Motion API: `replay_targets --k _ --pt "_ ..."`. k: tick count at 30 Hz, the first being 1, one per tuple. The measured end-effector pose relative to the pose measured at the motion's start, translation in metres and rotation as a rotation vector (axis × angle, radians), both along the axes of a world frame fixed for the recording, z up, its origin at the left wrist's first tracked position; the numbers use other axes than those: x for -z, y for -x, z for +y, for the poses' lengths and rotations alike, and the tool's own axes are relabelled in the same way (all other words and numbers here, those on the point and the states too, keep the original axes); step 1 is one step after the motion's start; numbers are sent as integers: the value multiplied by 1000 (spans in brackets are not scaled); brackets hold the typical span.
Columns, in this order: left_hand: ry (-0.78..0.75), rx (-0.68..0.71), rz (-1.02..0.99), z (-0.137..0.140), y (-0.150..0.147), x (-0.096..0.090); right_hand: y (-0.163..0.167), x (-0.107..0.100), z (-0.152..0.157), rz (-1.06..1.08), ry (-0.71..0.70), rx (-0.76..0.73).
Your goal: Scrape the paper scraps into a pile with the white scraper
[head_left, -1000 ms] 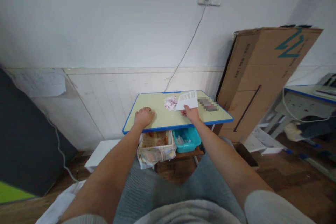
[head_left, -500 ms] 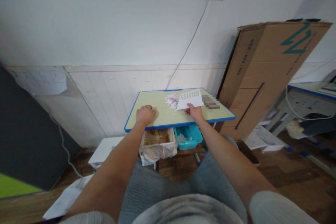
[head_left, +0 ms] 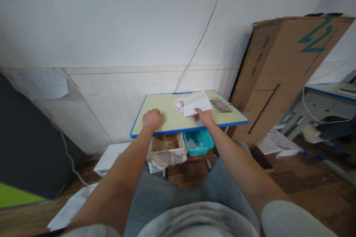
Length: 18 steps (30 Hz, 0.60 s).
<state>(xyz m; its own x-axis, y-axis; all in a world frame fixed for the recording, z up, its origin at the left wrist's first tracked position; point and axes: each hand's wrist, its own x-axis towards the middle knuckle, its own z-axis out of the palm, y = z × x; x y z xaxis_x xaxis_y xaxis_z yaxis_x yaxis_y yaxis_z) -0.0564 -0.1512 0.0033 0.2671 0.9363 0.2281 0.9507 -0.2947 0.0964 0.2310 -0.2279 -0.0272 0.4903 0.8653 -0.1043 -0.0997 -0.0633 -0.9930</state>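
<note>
My right hand (head_left: 204, 117) pinches the lower edge of a white card (head_left: 196, 108) between thumb and fingers. A row of narrow tan bars, perhaps slots, runs along the card's far side. The card is tilted above the table and partly covers a small pile of pale pink-white pieces (head_left: 178, 103), too small to name. On the left of the yellow-green, blue-edged table (head_left: 169, 122), my left hand (head_left: 153, 119) rests palm down, fingers loosely bent and slightly apart, with nothing visible in it.
A blurred-out flat item (head_left: 221, 104) lies on the table's right. Below the front edge are a cloth-lined basket (head_left: 167, 156) and a turquoise bin (head_left: 198, 150). A tall cardboard box (head_left: 278, 74) leans at the right. A cable (head_left: 204, 35) runs down the wall behind.
My right hand has brought the card slightly left and turned it, so it covers more of the pile. My left hand stays in place on the table. The view has shifted slightly.
</note>
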Motion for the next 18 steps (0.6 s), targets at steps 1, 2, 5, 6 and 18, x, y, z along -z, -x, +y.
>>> replay_targets --k 1,2,5,6,18 --pt "-2 -1 -3 0 0 0 -1 0 0 -1 -4 3" --pt "-3 -1 -7 1 0 1 -3 0 -1 -2 -11 9" --pt "-6 1 -14 2 0 3 -6 1 -2 -6 -32 31" --pt "-8 3 -17 3 0 3 -6 1 -1 -8 -37 34" --pt "4 -5 -10 0 0 0 -4 8 7 -66 -67 47"
